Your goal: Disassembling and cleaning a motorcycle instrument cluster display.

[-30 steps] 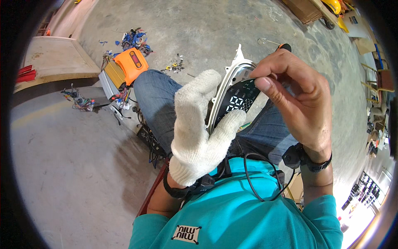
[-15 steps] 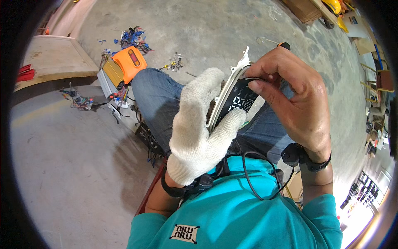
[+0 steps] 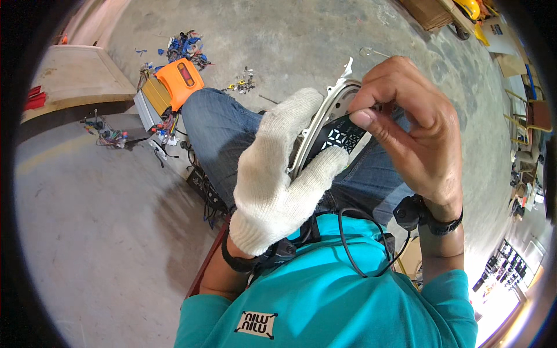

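Note:
My left hand [image 3: 278,168], in a white knitted glove, grips a curved display unit over my lap, thumb on its dark face and fingers behind the rim. The unit has a pale housing [image 3: 317,130] with small tabs along its edge and a pointed end at the top. Over it lies a black display sheet [image 3: 335,136] with white digit segments. My bare right hand [image 3: 406,127] pinches the sheet's upper corner between thumb and fingertips. That corner stands away from the housing, and grey inner surface shows beneath it.
To the left, an orange casing [image 3: 181,84] rests by a gold and silver metal box [image 3: 154,107]. Wire scraps [image 3: 187,49], small connectors [image 3: 245,81] and a wire bundle [image 3: 110,134] lie on the floor. A wooden board [image 3: 81,75] is farther left. Cardboard [image 3: 426,13] sits at the upper right.
The sheet's upper corner has lifted away from the housing in my right fingers, baring more of the grey inside. My left hand keeps its grip, with the unit shifted slightly.

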Available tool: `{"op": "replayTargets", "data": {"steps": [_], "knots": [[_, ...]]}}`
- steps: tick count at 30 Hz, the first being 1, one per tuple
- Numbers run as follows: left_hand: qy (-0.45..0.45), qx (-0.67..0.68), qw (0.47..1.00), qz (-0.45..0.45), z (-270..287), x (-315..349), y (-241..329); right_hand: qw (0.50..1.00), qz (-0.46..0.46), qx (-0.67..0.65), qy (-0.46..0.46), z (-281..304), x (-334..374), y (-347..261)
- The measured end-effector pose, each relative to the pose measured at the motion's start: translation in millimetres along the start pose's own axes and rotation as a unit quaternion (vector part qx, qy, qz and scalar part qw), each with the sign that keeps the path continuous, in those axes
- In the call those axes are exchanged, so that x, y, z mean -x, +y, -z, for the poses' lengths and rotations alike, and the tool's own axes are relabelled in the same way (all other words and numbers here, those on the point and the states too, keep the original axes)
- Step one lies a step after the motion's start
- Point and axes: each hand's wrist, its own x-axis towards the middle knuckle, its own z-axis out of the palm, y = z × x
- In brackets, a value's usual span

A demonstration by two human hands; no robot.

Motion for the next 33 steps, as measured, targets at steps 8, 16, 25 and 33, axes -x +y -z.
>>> {"op": "replayTargets", "data": {"steps": [8,16,25,33], "knots": [[0.012,0.03,0.999,0.032,-4,3,2,0.997,-0.044,-0.054,0.018,-4,4,0],[-0.012,0.005,1.0,0.023,0,-1,8,0.994,-0.067,-0.075,0.029,-7,8,1],[-0.021,-0.05,0.998,-0.038,5,-5,9,0.995,-0.057,-0.066,0.036,-8,9,1],[-0.009,0.006,1.0,0.001,1,-1,8,0.998,-0.023,-0.028,0.049,-7,9,3]]}}
